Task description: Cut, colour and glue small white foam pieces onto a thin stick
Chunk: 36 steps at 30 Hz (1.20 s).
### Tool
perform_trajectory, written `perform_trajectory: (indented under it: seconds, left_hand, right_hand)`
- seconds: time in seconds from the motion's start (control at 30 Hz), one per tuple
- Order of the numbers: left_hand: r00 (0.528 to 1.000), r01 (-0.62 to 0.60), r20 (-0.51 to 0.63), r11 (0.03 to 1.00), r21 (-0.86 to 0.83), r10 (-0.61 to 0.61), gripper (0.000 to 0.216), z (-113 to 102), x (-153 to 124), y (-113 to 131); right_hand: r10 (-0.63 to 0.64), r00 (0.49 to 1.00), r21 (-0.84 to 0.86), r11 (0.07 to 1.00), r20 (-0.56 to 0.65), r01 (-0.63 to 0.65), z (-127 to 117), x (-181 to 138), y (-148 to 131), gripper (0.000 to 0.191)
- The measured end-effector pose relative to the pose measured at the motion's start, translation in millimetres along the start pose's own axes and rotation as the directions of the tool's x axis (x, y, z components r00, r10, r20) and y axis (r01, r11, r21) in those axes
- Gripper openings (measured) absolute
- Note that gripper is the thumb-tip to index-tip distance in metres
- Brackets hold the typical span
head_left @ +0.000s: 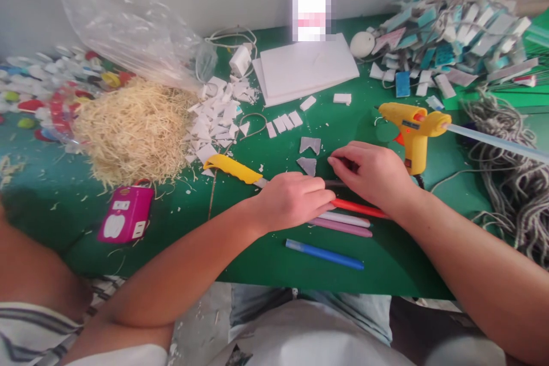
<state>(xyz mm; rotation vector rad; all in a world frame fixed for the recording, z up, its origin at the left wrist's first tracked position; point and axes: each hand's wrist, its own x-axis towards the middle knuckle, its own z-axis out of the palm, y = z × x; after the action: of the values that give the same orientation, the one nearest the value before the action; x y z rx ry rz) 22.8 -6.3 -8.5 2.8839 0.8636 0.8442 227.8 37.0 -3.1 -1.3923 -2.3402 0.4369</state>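
My left hand (pixel 294 200) has its fingers pressed together over the left end of a red marker (pixel 360 207); its fingertips are partly hidden. My right hand (pixel 371 174) is just to the right, fingers loosely bent and apart, with nothing visible in them. Two grey cut pieces, an upper one (pixel 309 145) and a lower one (pixel 307 166), lie beyond the hands. Nearer me are a pale marker (pixel 349 219), a pink marker (pixel 347 227) and a blue marker (pixel 325 254). A yellow utility knife (pixel 234 168) lies left of my left hand.
A yellow glue gun (pixel 407 128) with a glue stick stands at right, beside grey cords (pixel 514 171). White sheets (pixel 306 68), foam scraps (pixel 218 114), straw (pixel 137 131) and a magenta box (pixel 126 214) are around. Another person's arm (pixel 36 257) is at left.
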Motion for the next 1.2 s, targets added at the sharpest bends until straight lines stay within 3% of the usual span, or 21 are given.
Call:
perform_trajectory:
  seconds: [0.27,0.4,0.53,0.73,0.9,1.0,1.2]
  left_hand:
    - [0.986,0.053,-0.147,0.989,-0.140,-0.073,0.022,-3.6,-2.5,-1.3]
    - [0.981,0.090,-0.147,0.969,-0.228,-0.126,0.015,-2.5,-4.2,-1.9]
    - [0.983,0.088,-0.146,0.979,-0.181,-0.116,0.017,-2.9,-4.9,-3.8]
    - [0.999,-0.003,0.036,0.999,-0.043,0.004,0.025,-4.1,-5.2,-6.5]
    - [0.993,0.052,0.110,0.998,-0.027,-0.049,0.026,-1.7,-4.0,-5.5]
    - [0.992,0.034,0.118,0.999,-0.010,-0.033,0.029,-3.2,-3.2,-4.9]
    - [1.000,-0.010,0.011,0.998,0.068,0.009,0.030,-12.5,0.1,-3.9]
  right_hand:
    - [-0.010,1.000,0.109,0.994,-0.023,0.013,0.6,-0.3,1.4,0.022]
    - [-0.021,0.995,0.251,0.967,-0.095,0.045,0.5,-0.3,-0.9,0.020]
    - [-0.022,0.989,0.284,0.957,-0.149,0.064,0.6,0.1,-1.3,0.019]
    - [-0.037,0.985,0.274,0.958,-0.168,0.083,1.8,0.3,0.5,0.019]
    - [-0.055,0.983,0.270,0.958,-0.174,0.101,1.6,-0.3,0.6,0.017]
    - [-0.104,0.972,0.290,0.943,-0.212,0.164,-2.2,-1.4,-1.8,0.018]
    - [-0.325,0.911,0.352,0.846,-0.255,0.401,-10.3,-3.6,-4.4,0.017]
